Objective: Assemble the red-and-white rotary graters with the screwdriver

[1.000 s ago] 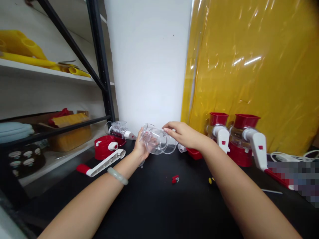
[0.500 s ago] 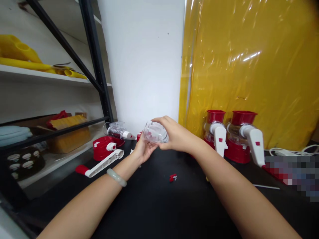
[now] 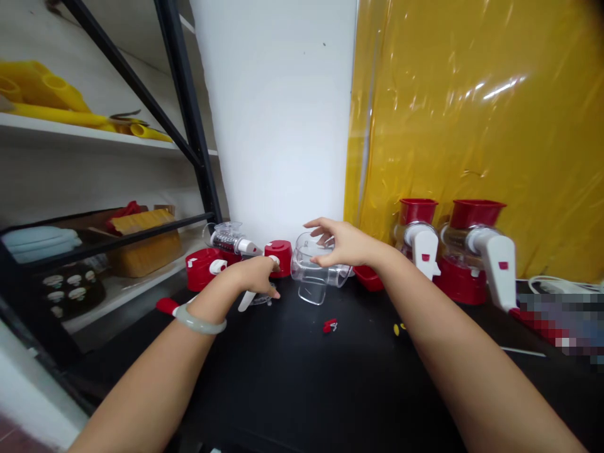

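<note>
My right hand (image 3: 346,243) is open, its thumb and fingers curved apart just over a clear plastic grinder housing (image 3: 309,272) on the black table. Whether a fingertip touches the housing is hard to see. Further left, my left hand (image 3: 255,277) is open with thumb and fingers apart. It reaches in front of a red grinder base (image 3: 279,257) with a white knob; contact cannot be made out. Below that hand lies a clear part (image 3: 264,297), partly covered. A crank handle's red grip (image 3: 166,306) shows beside my left wrist, which wears a pale bangle (image 3: 202,323).
Two assembled red-and-white grinders (image 3: 465,251) stand at the right. Another red base (image 3: 202,269) and a clear grinder body (image 3: 227,239) are at the left. A small red clip (image 3: 330,325) lies mid-table, with a red tray (image 3: 368,278) behind. Black-framed shelving (image 3: 189,107) borders the left.
Both hands were around a clear plastic piece and have let go. My hands have moved apart, left hand leftward, right hand rightward. The clear housing now shows on the table.
</note>
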`<state>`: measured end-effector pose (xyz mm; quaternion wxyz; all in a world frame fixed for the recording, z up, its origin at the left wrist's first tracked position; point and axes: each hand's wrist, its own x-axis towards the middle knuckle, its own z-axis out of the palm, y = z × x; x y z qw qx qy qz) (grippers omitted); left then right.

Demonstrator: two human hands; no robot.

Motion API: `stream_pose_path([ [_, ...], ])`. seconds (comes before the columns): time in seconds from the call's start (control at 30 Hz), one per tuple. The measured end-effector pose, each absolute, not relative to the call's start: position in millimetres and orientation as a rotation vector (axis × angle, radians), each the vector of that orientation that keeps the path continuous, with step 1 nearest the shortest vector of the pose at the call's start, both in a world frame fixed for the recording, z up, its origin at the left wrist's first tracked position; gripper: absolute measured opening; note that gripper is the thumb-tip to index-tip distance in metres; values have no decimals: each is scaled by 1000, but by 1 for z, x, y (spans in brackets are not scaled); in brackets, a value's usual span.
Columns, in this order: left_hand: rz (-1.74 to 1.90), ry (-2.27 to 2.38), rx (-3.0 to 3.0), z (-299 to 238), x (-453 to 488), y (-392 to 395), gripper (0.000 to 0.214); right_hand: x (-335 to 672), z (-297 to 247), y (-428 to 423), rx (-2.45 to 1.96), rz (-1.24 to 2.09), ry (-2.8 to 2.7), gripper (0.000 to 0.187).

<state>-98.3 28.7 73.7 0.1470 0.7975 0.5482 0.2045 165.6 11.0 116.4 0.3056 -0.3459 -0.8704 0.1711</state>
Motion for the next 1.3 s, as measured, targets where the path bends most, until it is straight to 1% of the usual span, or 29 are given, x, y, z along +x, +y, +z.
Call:
stream_pose_path([
  [0.07,504,1579,2302,67,-97,29,54,164,114,13,-923,501,-2331,77],
  [0.17,432,1547,2282,60,-98,34,59,164,112,15,-924,529,-2351,76],
  [0.4,472,1498,2275,56,-98,39,53,166,111,19,-901,566,-2381,70],
  [0.5,496,1451,2293,63,-95,34,49,165,110,20,-870,576,-2388,71],
  [0.67,492,1319,2277,80,-96,27,45,166,111,19,-796,596,-2432,65],
  [0.8,732,1277,2187,89,-95,26,40,167,114,16,-840,575,-2467,64],
  [0.87,839,1254,2095,90,-92,25,41,166,115,15,-871,557,-2484,64],
  [1.1,824,1188,1809,89,-89,19,49,166,115,15,-912,514,-2516,66],
  [1.3,899,1123,1744,82,-90,28,46,164,115,14,-919,495,-2526,66],
])
